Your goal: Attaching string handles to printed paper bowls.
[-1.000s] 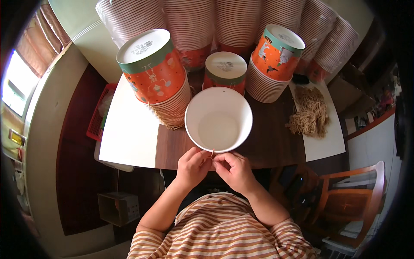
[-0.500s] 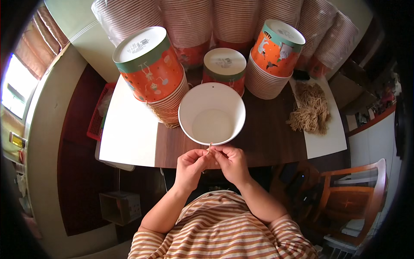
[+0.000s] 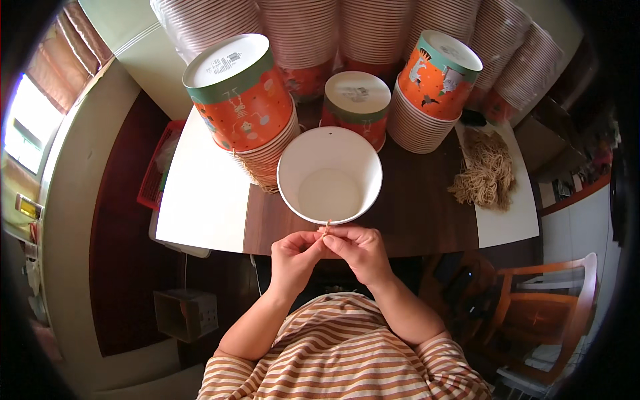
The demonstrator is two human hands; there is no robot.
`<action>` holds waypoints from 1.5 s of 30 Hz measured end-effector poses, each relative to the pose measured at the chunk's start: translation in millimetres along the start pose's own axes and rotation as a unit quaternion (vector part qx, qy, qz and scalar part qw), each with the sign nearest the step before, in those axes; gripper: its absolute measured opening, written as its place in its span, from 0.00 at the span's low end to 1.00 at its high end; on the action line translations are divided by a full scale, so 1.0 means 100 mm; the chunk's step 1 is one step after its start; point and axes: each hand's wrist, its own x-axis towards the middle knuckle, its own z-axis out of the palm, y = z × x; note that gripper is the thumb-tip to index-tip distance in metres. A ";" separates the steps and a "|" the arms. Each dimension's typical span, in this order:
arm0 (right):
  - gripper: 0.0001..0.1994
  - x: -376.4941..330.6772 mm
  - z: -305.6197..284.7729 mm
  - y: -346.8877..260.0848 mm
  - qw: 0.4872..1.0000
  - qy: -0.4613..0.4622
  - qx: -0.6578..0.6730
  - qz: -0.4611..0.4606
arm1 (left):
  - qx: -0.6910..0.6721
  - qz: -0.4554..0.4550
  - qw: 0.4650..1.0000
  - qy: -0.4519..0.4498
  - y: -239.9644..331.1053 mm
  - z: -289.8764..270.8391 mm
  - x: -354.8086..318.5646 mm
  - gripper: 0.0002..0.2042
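Note:
A white paper bucket (image 3: 329,175) stands open on the dark wooden table (image 3: 413,213), right in front of me. At its near rim, my left hand (image 3: 294,257) and my right hand (image 3: 357,249) meet fingertip to fingertip. Together they pinch a thin tan string (image 3: 327,227) that comes off the bucket's rim. The bucket's inside is bare white, with a small hole near the far rim.
Stacks of orange and green printed buckets (image 3: 240,100) stand upside down behind the white one, with tall stacks of nested cups (image 3: 300,33) at the back. A heap of tan strings (image 3: 487,175) lies at the right. A wooden chair (image 3: 553,313) stands lower right.
The white bucket has shifted slightly closer and my hands have drawn together at its near rim, fingers now pinching the string more tightly.

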 end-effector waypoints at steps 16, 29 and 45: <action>0.08 0.09 -0.10 0.10 0.941 -0.019 0.270 0.205 | -0.002 0.005 1.000 0.025 0.02 0.04 0.00 0.06; 0.06 0.04 0.02 0.02 0.972 0.032 0.190 0.137 | -0.141 -0.056 0.988 -0.022 0.02 -0.03 0.04 0.03; 0.05 0.06 -0.03 0.14 0.960 0.036 0.227 0.159 | 0.310 0.290 0.903 0.071 -0.02 0.04 -0.02 0.11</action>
